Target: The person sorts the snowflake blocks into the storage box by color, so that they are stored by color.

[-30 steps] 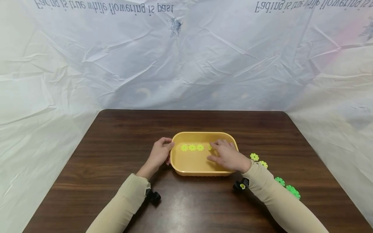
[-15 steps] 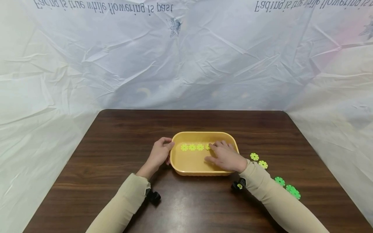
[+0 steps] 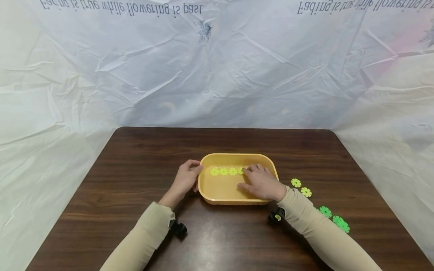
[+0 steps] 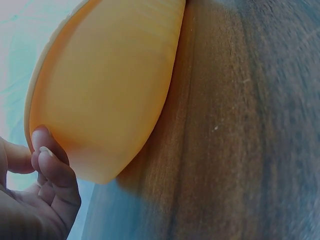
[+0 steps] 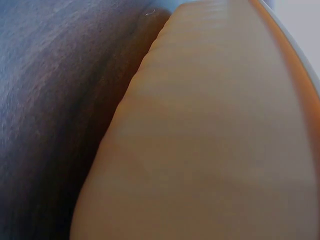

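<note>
A yellow plastic basin (image 3: 223, 190) stands on the table, its ribbed outer wall filling much of both wrist views. My left hand (image 3: 184, 180) grips its left rim, fingers (image 4: 60, 172) bent against the outside wall. Inside, yellow flower-shaped snowflake pieces (image 3: 223, 171) lie in a row along the floor. My right hand (image 3: 262, 183) reaches over the near right side into the basin. Its index fingertip presses on the yellow snowflake piece (image 3: 240, 171) at the row's right end, which the finger partly covers. The right wrist view shows no part of that hand.
Two yellow snowflake pieces (image 3: 296, 183) lie on the table right of the basin. Several green ones (image 3: 340, 223) sit nearer, partly behind the right sleeve (image 3: 305, 214). The dark wooden table (image 3: 152, 146) meets a pale hanging sheet (image 3: 217, 86) at its far edge.
My right hand has shifted slightly left, sliding the end yellow snowflake piece up against the others in the row. The left hand and the basin have stayed in place.
</note>
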`<state>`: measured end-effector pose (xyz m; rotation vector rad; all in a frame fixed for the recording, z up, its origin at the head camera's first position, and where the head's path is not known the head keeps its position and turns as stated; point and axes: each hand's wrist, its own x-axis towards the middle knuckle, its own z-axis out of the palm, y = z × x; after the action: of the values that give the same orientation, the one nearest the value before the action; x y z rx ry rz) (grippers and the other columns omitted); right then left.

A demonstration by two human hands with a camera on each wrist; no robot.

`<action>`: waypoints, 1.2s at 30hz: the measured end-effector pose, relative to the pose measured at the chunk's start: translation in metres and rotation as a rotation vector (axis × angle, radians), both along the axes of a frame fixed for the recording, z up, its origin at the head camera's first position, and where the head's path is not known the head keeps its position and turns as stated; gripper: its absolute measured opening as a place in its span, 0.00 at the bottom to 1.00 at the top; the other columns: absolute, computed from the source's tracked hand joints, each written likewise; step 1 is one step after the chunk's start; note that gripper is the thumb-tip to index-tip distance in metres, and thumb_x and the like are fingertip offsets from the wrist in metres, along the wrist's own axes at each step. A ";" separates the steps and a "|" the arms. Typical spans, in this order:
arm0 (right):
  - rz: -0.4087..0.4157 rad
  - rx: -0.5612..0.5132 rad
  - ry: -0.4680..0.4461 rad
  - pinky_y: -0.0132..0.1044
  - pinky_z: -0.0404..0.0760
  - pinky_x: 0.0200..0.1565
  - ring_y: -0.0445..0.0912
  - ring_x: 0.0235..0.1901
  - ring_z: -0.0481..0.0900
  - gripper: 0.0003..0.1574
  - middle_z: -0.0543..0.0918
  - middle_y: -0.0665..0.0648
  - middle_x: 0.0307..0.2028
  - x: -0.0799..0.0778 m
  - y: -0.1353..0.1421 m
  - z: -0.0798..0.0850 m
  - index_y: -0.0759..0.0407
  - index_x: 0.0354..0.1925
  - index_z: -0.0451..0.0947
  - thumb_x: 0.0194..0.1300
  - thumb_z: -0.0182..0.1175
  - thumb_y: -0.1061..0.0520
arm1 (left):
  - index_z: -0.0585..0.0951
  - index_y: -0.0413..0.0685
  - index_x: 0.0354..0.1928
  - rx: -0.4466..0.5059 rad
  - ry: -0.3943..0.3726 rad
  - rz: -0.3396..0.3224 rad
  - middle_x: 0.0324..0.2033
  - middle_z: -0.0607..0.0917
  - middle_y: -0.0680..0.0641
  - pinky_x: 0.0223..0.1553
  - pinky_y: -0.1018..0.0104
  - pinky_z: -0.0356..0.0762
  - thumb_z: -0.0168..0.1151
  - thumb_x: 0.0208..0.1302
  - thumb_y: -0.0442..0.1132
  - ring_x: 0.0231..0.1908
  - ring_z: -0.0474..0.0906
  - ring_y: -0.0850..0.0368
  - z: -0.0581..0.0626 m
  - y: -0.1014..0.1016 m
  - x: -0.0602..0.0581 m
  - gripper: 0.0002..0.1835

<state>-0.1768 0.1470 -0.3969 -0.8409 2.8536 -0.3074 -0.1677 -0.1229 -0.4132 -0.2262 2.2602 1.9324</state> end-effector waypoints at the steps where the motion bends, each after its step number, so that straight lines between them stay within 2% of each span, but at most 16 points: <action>1: 0.001 0.005 0.005 0.61 0.67 0.54 0.60 0.57 0.68 0.41 0.73 0.65 0.58 0.000 0.000 0.000 0.65 0.66 0.69 0.68 0.56 0.37 | 0.72 0.39 0.57 0.001 0.000 -0.001 0.28 0.80 0.36 0.12 0.66 0.71 0.53 0.73 0.41 0.11 0.69 0.56 0.000 0.000 0.000 0.16; 12: 0.016 0.047 0.018 0.57 0.70 0.51 0.60 0.55 0.68 0.43 0.73 0.66 0.57 0.003 -0.003 0.004 0.67 0.65 0.68 0.68 0.55 0.36 | 0.72 0.39 0.56 0.014 0.002 -0.006 0.29 0.80 0.34 0.12 0.66 0.70 0.54 0.73 0.40 0.10 0.68 0.56 0.003 0.001 0.002 0.16; 19: 0.017 0.052 0.022 0.53 0.70 0.47 0.58 0.52 0.69 0.42 0.74 0.63 0.52 0.003 -0.004 0.003 0.67 0.65 0.69 0.68 0.56 0.36 | 0.72 0.39 0.56 0.008 0.004 -0.005 0.28 0.80 0.35 0.12 0.66 0.70 0.54 0.73 0.40 0.10 0.68 0.56 0.002 0.000 0.002 0.16; 30: 0.012 0.054 0.020 0.54 0.69 0.47 0.58 0.52 0.68 0.40 0.74 0.63 0.51 0.002 -0.006 0.003 0.67 0.62 0.72 0.68 0.57 0.37 | 0.72 0.39 0.57 0.000 0.010 -0.009 0.27 0.80 0.36 0.12 0.65 0.71 0.53 0.73 0.40 0.10 0.68 0.56 0.002 0.000 0.001 0.17; 36: 0.003 0.006 0.017 0.56 0.69 0.49 0.58 0.52 0.68 0.38 0.74 0.63 0.52 0.000 -0.005 0.001 0.66 0.62 0.72 0.68 0.57 0.38 | 0.72 0.39 0.57 -0.002 0.012 -0.014 0.27 0.80 0.36 0.13 0.65 0.71 0.53 0.73 0.41 0.10 0.68 0.56 0.001 -0.001 0.001 0.17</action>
<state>-0.1771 0.1420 -0.3959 -0.8502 2.8677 -0.2924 -0.1671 -0.1239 -0.4126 -0.1989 2.2651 1.9290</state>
